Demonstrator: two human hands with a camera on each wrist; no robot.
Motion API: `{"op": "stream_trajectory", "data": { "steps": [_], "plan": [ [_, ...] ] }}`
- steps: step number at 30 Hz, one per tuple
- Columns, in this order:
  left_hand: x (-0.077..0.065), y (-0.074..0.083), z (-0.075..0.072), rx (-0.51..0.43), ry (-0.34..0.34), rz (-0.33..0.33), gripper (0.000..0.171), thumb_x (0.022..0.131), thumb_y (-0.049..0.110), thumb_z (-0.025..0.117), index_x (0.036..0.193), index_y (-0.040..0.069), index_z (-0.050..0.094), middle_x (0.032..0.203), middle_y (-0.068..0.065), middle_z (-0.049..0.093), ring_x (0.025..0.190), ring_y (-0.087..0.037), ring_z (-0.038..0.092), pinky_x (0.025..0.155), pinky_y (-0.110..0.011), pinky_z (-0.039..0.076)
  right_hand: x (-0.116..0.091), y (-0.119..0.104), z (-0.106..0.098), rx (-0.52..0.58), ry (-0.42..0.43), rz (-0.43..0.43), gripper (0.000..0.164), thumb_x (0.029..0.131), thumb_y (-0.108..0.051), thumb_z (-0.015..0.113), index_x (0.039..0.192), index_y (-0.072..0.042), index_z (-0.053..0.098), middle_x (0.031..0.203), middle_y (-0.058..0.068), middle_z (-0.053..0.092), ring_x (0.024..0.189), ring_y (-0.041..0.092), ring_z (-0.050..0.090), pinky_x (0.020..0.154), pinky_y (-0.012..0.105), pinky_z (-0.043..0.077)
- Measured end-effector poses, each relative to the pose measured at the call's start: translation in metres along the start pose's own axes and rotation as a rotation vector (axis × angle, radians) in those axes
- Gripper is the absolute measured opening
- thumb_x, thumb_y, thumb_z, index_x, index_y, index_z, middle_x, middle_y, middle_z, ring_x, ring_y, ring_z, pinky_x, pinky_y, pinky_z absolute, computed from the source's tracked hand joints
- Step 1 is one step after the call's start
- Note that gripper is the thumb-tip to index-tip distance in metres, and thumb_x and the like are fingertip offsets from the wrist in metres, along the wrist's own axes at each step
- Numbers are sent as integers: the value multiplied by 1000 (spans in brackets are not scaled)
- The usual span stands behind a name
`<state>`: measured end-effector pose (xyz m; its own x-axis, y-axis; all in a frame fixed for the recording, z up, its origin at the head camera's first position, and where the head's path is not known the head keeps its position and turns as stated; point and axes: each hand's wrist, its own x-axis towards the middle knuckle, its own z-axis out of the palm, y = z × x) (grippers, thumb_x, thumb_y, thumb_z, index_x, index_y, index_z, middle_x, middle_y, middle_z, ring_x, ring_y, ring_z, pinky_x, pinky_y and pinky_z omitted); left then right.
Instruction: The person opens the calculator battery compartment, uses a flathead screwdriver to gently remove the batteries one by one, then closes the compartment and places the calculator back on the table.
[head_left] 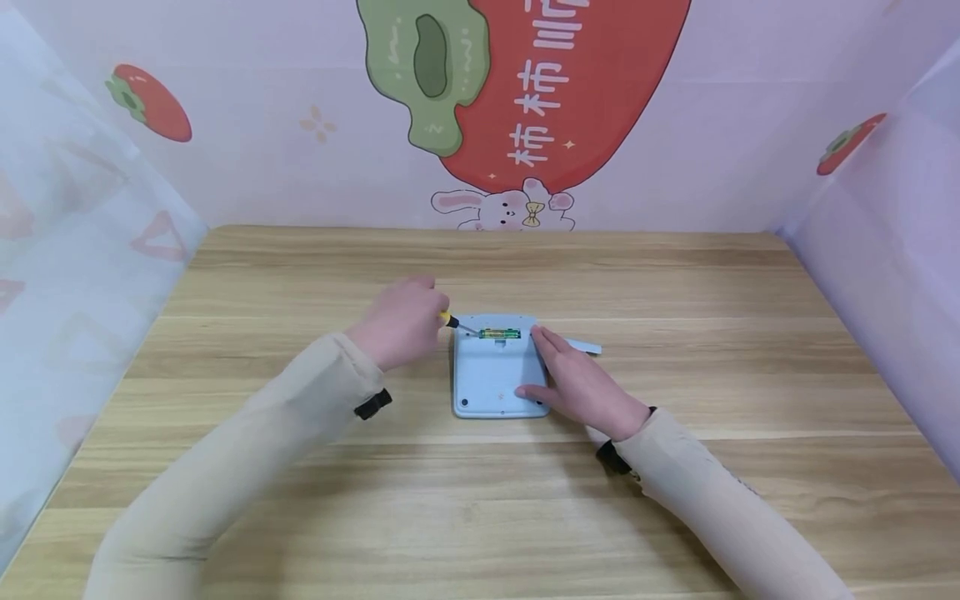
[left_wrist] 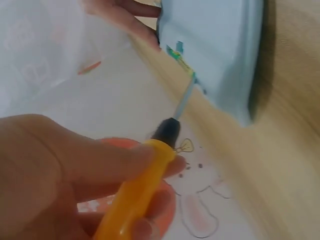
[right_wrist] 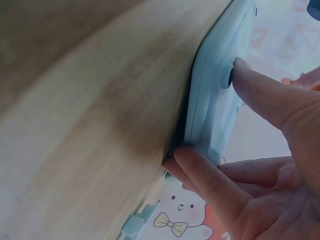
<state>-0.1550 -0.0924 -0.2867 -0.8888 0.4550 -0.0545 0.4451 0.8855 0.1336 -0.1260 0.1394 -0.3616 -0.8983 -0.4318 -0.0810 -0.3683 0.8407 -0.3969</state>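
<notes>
A light blue calculator-like device (head_left: 495,375) lies back side up on the table, with a green and yellow battery (head_left: 500,334) in its open slot. My left hand (head_left: 401,323) grips a screwdriver (left_wrist: 137,192) by its yellow handle. Its metal tip touches the battery's left end in the left wrist view. On the other side, my right hand (head_left: 581,387) holds the device by its right edge. The right thumb (right_wrist: 265,92) presses the back near a dark round foot, while the other fingers lie along the side.
A narrow light blue piece (head_left: 587,347) lies just beyond my right hand, partly hidden by it. The wood-grain table (head_left: 480,500) ends at a printed cloth wall (head_left: 285,167) at the back, with cloth on both sides too.
</notes>
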Motion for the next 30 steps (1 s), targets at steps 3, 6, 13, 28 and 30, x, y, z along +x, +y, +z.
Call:
{"op": "stream_trajectory", "data": {
  "steps": [3, 6, 13, 28, 30],
  "plan": [
    [-4, -11, 6, -87, 28, 8, 15, 87, 8, 59, 96, 3, 69, 87, -9, 60, 80, -23, 52, 75, -34, 44, 0, 0, 1, -2, -5, 1, 86, 80, -36, 71, 143, 4, 27, 148, 20, 30, 135, 32, 34, 106, 43, 35],
    [-9, -18, 13, -159, 34, -16, 19, 87, 11, 59, 102, 3, 69, 91, -9, 60, 82, -23, 52, 76, -34, 45, 0, 0, 1, -6, -1, -2, 86, 79, -36, 71, 142, 4, 27, 148, 20, 30, 135, 32, 34, 106, 43, 36],
    [-20, -32, 40, -357, 55, -113, 28, 90, 18, 59, 113, 4, 64, 101, -12, 61, 92, -26, 55, 84, -40, 46, 0, 2, 2, -9, 2, -11, 86, 80, -36, 70, 142, 5, 27, 148, 21, 30, 135, 33, 35, 105, 43, 36],
    [-17, -11, 66, -481, 246, -218, 32, 93, 20, 52, 117, -1, 59, 97, -17, 60, 78, -24, 50, 67, -32, 42, 7, -16, 2, -46, -25, -3, 85, 81, -35, 69, 141, 8, 28, 144, 25, 34, 130, 34, 41, 103, 43, 39],
    [-18, -14, 65, -474, 248, -233, 32, 93, 19, 52, 118, -1, 59, 96, -16, 60, 77, -24, 49, 66, -31, 41, 6, -14, 1, -48, -31, 2, 85, 81, -34, 70, 141, 8, 27, 145, 24, 33, 131, 33, 40, 104, 42, 38]
  ]
}}
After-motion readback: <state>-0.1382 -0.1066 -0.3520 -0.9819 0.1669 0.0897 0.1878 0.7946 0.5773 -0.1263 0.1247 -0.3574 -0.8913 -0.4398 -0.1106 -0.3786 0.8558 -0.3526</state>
